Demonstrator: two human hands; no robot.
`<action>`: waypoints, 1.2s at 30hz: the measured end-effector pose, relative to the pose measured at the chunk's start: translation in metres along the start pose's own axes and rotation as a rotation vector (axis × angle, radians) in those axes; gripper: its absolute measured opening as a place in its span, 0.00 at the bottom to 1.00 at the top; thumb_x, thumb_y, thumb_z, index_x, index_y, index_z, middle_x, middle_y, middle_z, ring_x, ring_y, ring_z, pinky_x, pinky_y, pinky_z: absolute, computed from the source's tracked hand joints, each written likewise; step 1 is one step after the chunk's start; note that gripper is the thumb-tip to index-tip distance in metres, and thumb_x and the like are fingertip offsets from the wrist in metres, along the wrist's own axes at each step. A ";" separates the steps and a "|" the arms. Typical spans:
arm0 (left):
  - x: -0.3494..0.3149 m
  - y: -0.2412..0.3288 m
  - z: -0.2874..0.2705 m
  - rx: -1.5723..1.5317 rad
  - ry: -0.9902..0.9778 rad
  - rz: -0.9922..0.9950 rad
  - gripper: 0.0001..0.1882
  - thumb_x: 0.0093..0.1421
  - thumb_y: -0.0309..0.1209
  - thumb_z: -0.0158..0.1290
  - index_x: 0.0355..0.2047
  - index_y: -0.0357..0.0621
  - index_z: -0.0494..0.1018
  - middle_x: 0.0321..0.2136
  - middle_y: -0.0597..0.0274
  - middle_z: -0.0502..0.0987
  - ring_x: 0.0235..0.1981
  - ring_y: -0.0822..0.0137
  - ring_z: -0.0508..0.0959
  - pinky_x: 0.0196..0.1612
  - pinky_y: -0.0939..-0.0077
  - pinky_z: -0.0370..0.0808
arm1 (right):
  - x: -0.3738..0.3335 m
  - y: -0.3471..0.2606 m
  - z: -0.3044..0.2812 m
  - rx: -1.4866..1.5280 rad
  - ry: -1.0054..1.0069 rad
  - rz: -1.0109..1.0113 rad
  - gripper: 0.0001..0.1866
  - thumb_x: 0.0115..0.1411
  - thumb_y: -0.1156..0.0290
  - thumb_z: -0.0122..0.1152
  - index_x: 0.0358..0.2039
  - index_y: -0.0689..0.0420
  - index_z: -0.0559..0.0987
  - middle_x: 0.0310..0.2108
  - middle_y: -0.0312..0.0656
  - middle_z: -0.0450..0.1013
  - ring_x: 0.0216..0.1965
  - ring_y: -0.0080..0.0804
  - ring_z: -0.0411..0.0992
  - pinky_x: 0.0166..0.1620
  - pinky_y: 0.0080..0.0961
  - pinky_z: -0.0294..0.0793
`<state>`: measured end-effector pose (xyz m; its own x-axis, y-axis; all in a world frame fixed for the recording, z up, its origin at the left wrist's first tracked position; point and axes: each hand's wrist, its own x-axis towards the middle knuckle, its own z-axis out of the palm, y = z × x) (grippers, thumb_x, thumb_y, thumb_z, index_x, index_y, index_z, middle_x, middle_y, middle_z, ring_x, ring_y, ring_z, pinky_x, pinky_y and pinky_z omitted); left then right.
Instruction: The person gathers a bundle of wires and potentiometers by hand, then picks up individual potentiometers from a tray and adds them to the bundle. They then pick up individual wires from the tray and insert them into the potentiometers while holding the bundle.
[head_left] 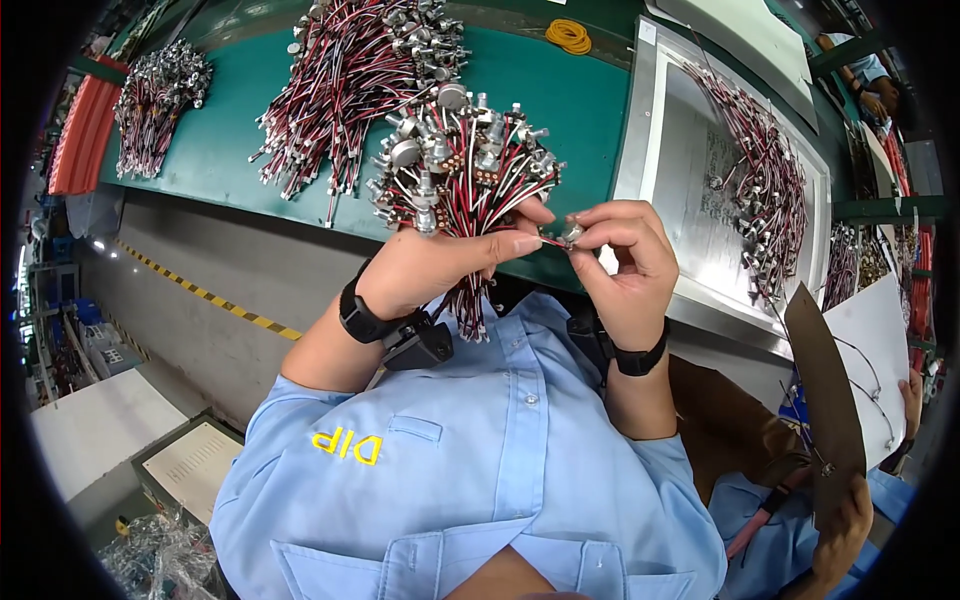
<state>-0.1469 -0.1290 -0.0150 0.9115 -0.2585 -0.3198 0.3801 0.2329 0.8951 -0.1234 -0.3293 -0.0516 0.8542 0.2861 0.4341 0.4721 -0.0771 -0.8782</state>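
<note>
My left hand [430, 262] is closed around a thick bundle of wired potentiometers [490, 170]. Their metal bodies and shafts fan out above the hand, and red, black and white leads with white connectors hang below it. Just to the right, the fingertips of my right hand [632, 262] pinch a single potentiometer [571, 233]. Its leads run toward my left thumb and fingers, which sit close to it. Both hands are raised in front of my chest, over the near edge of the green workbench [225, 130].
A large heap of wired potentiometers [350, 80] lies on the bench, with a smaller pile [160, 105] at far left. Yellow rubber bands [569, 37] sit at the back. At right, a metal-framed tray [648, 120] holds more harnesses. Another person's hand [845, 525] grips a brown board [835, 410].
</note>
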 end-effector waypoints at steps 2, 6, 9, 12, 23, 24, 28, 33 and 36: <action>0.001 -0.006 0.001 0.061 -0.015 0.070 0.10 0.54 0.24 0.57 0.38 0.38 0.74 0.31 0.66 0.76 0.28 0.80 0.71 0.29 0.86 0.69 | 0.001 -0.003 0.002 -0.028 0.021 -0.042 0.12 0.41 0.91 0.59 0.25 0.61 0.74 0.35 0.43 0.69 0.37 0.31 0.71 0.41 0.23 0.73; 0.003 -0.007 0.000 0.171 -0.057 0.081 0.08 0.54 0.23 0.57 0.35 0.38 0.74 0.30 0.67 0.76 0.31 0.78 0.72 0.33 0.84 0.70 | 0.002 -0.011 0.005 -0.157 0.022 -0.138 0.12 0.39 0.89 0.61 0.24 0.59 0.74 0.33 0.43 0.70 0.35 0.32 0.72 0.38 0.23 0.73; 0.004 -0.009 0.001 0.176 -0.071 0.099 0.08 0.53 0.22 0.58 0.34 0.38 0.74 0.30 0.67 0.75 0.32 0.78 0.73 0.35 0.83 0.71 | 0.004 -0.013 0.006 -0.194 0.053 -0.175 0.12 0.39 0.88 0.62 0.24 0.58 0.75 0.32 0.41 0.71 0.33 0.32 0.73 0.36 0.23 0.73; 0.006 -0.012 0.002 0.106 -0.065 0.162 0.07 0.53 0.22 0.58 0.33 0.38 0.73 0.30 0.68 0.75 0.32 0.77 0.72 0.35 0.83 0.71 | 0.004 -0.013 0.007 -0.212 0.075 -0.194 0.12 0.39 0.87 0.63 0.24 0.58 0.76 0.31 0.40 0.72 0.33 0.32 0.73 0.35 0.23 0.73; 0.007 -0.006 -0.003 -0.020 -0.088 -0.012 0.08 0.55 0.22 0.55 0.36 0.39 0.73 0.33 0.64 0.75 0.28 0.76 0.74 0.30 0.84 0.72 | 0.003 -0.008 -0.005 -0.173 -0.010 -0.079 0.11 0.40 0.85 0.63 0.25 0.58 0.76 0.30 0.40 0.71 0.32 0.31 0.72 0.35 0.21 0.73; 0.006 -0.006 -0.003 -0.019 -0.086 -0.010 0.08 0.55 0.22 0.55 0.36 0.39 0.73 0.33 0.64 0.75 0.28 0.76 0.74 0.30 0.84 0.72 | 0.003 -0.009 -0.010 -0.147 -0.090 -0.017 0.11 0.41 0.84 0.64 0.26 0.58 0.76 0.30 0.41 0.71 0.32 0.31 0.72 0.35 0.21 0.73; 0.006 -0.005 0.000 -0.204 -0.117 -0.030 0.09 0.55 0.20 0.53 0.37 0.38 0.72 0.35 0.59 0.76 0.22 0.75 0.73 0.24 0.85 0.71 | 0.005 -0.011 -0.024 -0.082 -0.327 0.142 0.11 0.42 0.82 0.65 0.29 0.60 0.76 0.31 0.41 0.71 0.33 0.30 0.72 0.37 0.21 0.71; 0.006 -0.005 0.000 -0.170 -0.184 -0.023 0.07 0.57 0.22 0.52 0.37 0.36 0.71 0.33 0.54 0.76 0.15 0.77 0.68 0.19 0.86 0.66 | 0.006 -0.013 -0.030 0.136 -0.260 0.360 0.14 0.46 0.79 0.65 0.35 0.63 0.75 0.35 0.40 0.71 0.35 0.25 0.71 0.40 0.18 0.69; 0.007 -0.005 0.000 -0.150 -0.240 -0.030 0.06 0.57 0.23 0.52 0.36 0.36 0.71 0.31 0.54 0.77 0.13 0.78 0.66 0.17 0.87 0.62 | 0.014 -0.019 -0.021 0.283 -0.083 0.424 0.16 0.48 0.78 0.65 0.38 0.64 0.74 0.36 0.39 0.72 0.36 0.23 0.70 0.42 0.18 0.69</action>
<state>-0.1424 -0.1321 -0.0220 0.8429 -0.4781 -0.2468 0.4418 0.3531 0.8247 -0.1156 -0.3437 -0.0246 0.9323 0.3612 0.0212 0.0011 0.0557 -0.9984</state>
